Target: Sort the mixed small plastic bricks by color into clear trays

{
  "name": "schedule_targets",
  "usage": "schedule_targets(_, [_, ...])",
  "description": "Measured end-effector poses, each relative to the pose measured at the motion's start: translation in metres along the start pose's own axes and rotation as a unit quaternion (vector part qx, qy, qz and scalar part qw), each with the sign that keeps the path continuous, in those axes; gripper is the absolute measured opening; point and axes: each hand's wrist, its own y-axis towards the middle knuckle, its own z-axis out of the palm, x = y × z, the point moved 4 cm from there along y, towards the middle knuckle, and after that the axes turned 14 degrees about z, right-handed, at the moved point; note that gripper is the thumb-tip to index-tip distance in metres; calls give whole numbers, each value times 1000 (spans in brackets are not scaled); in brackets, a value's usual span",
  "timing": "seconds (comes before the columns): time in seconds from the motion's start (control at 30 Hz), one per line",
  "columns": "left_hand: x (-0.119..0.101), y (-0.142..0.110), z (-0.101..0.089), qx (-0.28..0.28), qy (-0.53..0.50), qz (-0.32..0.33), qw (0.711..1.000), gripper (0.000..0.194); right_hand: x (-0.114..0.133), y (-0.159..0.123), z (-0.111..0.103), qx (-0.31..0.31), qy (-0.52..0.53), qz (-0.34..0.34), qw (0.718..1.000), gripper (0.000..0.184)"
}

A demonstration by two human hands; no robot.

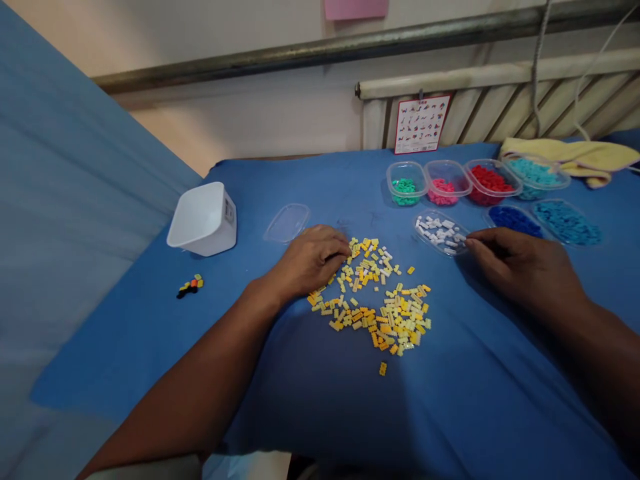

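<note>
Loose yellow and pale toy bricks (400,317) lie in a spread pile on the blue cloth, a few white ones among them. At the pile's upper left edge rests my left hand (320,260), its fingers curled down and closed; whatever is under the fingertips is hidden. My right hand (525,267) reaches to the right rim of a clear shallow lid (434,248) that bears white toy bricks (443,231). Its thumb and forefinger are pinched together over that rim. Anything between them is too small to make out.
Clear tubs hold green bricks (405,190), pink bricks (443,191), red bricks (490,183) and turquoise bricks (534,171). Dark blue bricks (515,219) and lighter blue bricks (567,222) lie nearby. Leftward are an empty lid (287,223), a white box (203,220) and joined bricks (191,287).
</note>
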Motion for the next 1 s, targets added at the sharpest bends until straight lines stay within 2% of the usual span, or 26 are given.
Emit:
schedule_targets(0.2, [8,-7,-6,8,48,-60,997,19,4,-3,-3,-6,2,-18,1000,41])
schedule_targets(0.33, [2,-6,-4,16,30,-53,998,23,5,-5,-3,-4,2,-27,1000,42])
schedule_targets(0.5, [-1,-4,2,62,28,-68,995,30,8,-9,-2,-4,2,-58,998,41])
schedule_targets(0.8, [-4,-2,-2,94,41,-78,992,19,9,-11,0,-8,-3,-79,997,38])
schedule_targets(0.93, [-5,0,-3,104,42,-101,989,15,13,-13,0,-4,7,-108,994,37])
schedule_targets(1.0, [-7,2,-3,105,41,-91,989,13,15,-15,0,-6,10,-122,992,37])
